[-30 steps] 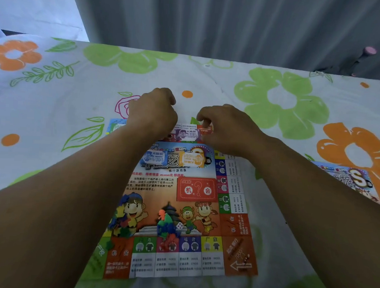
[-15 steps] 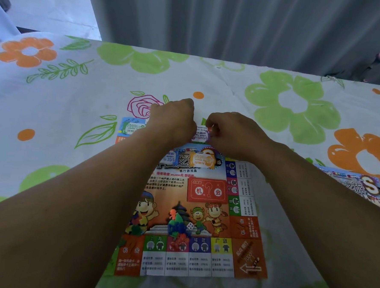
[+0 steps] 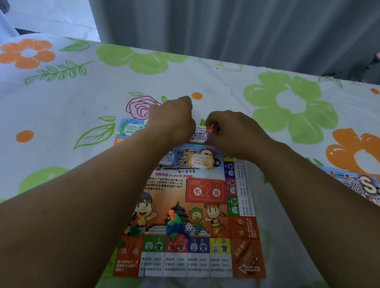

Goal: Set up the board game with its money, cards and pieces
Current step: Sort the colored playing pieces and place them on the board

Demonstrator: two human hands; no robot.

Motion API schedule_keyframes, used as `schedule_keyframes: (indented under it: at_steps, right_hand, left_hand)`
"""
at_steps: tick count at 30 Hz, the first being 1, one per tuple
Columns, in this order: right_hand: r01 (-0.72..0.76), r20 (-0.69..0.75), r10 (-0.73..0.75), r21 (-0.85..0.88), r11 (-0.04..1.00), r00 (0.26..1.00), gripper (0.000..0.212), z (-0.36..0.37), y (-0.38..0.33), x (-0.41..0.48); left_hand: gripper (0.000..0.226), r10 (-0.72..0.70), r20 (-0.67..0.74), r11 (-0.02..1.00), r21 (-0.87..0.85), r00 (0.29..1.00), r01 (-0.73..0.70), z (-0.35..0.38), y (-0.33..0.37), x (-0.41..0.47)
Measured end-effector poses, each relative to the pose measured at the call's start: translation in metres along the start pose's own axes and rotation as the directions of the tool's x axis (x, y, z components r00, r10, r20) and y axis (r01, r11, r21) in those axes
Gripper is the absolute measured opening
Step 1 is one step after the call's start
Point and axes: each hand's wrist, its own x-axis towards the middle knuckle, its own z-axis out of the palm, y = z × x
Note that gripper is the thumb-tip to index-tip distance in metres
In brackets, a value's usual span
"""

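- The board (image 3: 202, 211) lies flat on the flowery cloth (image 3: 75, 114), with pieces (image 3: 176, 228) heaped near its close edge.
- Both hands sit at the board's far edge with a purple note (image 3: 199, 136) between them.
- The right hand (image 3: 232, 131) is curled and pinches the note's right end.
- The left hand (image 3: 174, 118) is a fist at the other end. Its fingertips are hidden, so I can't tell if it actually grips.
- Paper money is feather-light, floppy and tears easily imo, so pinch the short ends and lay it flat. Don't drag it.
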Motion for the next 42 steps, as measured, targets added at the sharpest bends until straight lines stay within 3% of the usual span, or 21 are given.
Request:
schedule_keyframes:
  at_steps: [10,22,30,42]
  right_hand:
    - [0.031,-0.025,-0.029,0.066,0.997,0.999,0.028,-0.014,-0.008,-0.014]
    - [0.056,-0.065,-0.048,0.139,0.989,0.997,0.028,-0.035,-0.048,-0.059]
    - [0.081,-0.044,-0.076,0.131,0.988,0.996,0.02,-0.041,-0.089,-0.102]
    - [0.045,0.082,-0.05,0.052,0.998,0.995,0.018,-0.027,-0.111,-0.153]
  left_hand:
    - [0.046,-0.112,-0.055,0.978,-0.183,0.992,0.1,-0.024,-0.015,-0.014]
    - [0.043,-0.107,-0.092,0.978,-0.188,0.99,0.088,-0.069,-0.013,-0.076]
    - [0.035,-0.102,-0.015,0.945,-0.313,0.995,0.092,-0.078,-0.002,-0.155]
    - [0.028,-0.052,0.073,0.979,-0.195,0.996,0.066,-0.074,-0.024,-0.223]
